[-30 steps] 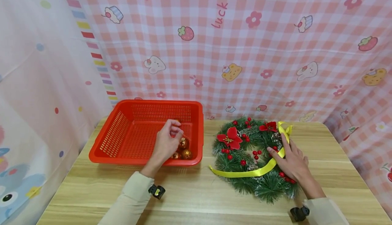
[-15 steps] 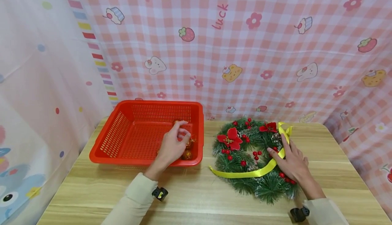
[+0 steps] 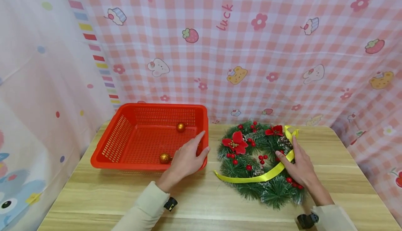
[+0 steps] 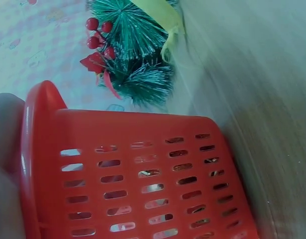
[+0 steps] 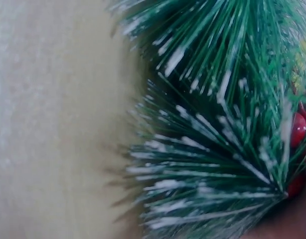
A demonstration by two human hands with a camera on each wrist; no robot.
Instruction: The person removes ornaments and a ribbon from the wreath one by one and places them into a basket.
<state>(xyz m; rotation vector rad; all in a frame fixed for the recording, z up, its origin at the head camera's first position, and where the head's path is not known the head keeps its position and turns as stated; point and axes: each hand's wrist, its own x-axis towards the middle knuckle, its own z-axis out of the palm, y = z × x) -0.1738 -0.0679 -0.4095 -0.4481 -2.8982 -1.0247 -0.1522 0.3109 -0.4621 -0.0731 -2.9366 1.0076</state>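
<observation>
In the head view my left hand is over the right end of a red plastic basket. Its index finger and thumb are extended near the right rim, and the hand covers what lies beneath. Two gold baubles show in the basket, one towards the back and one just left of the hand. My right hand rests on the right side of a green Christmas wreath, fingers fairly straight, over a yellow ribbon. The left wrist view shows the basket's slotted wall close up.
The wreath carries red poinsettias, red berries and a pine cone. Both basket and wreath stand on a wooden table. Behind hangs a pink checked curtain.
My left hand has moved right, towards the basket's right rim, and its curled fingers have straightened. A bauble now shows to its left. The right hand stays almost still on the wreath.
</observation>
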